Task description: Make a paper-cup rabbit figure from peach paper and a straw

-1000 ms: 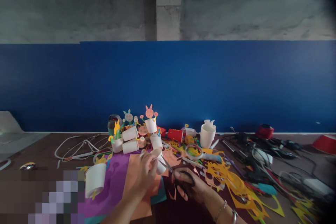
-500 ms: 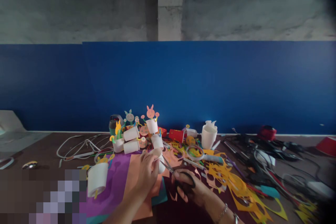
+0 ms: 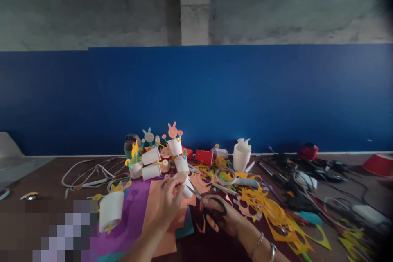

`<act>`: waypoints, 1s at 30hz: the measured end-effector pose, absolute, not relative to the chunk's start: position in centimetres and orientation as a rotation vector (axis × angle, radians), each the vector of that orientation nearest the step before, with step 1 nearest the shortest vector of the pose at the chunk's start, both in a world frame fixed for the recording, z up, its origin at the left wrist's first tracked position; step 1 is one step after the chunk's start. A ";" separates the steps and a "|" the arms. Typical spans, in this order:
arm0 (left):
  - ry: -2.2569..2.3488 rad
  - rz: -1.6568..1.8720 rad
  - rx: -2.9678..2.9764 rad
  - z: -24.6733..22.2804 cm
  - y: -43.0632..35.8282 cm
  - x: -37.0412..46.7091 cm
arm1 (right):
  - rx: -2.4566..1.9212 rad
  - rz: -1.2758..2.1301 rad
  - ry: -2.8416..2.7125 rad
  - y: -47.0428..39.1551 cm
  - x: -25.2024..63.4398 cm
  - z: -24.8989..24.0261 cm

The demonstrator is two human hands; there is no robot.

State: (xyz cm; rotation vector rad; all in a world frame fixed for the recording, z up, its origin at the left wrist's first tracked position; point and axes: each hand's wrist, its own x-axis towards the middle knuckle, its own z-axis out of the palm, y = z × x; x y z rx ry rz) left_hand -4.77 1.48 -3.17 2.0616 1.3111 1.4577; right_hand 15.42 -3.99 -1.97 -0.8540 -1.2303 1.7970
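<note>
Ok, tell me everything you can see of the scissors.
The scissors have black loop handles and thin metal blades. The right hand holds them, fingers through the loops, above the orange paper. The blades point up and left toward the small white paper cup gripped by the left hand. Whether the tips touch the cup is unclear.

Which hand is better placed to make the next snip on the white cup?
Right. The right hand already has its fingers through the scissors, blades pointing at the white cup. The left hand is occupied gripping that cup, so it likely just steadies.
</note>
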 end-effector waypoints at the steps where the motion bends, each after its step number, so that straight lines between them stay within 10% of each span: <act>1: 1.315 1.460 2.062 -3.3 1.5 -4.8 | -0.855 1.799 -1.226 -4.0 15.4 -2.0; 30: 1.324 1.396 2.331 -2.8 1.1 -4.2 | -1.127 1.479 -1.422 -3.9 14.0 -2.2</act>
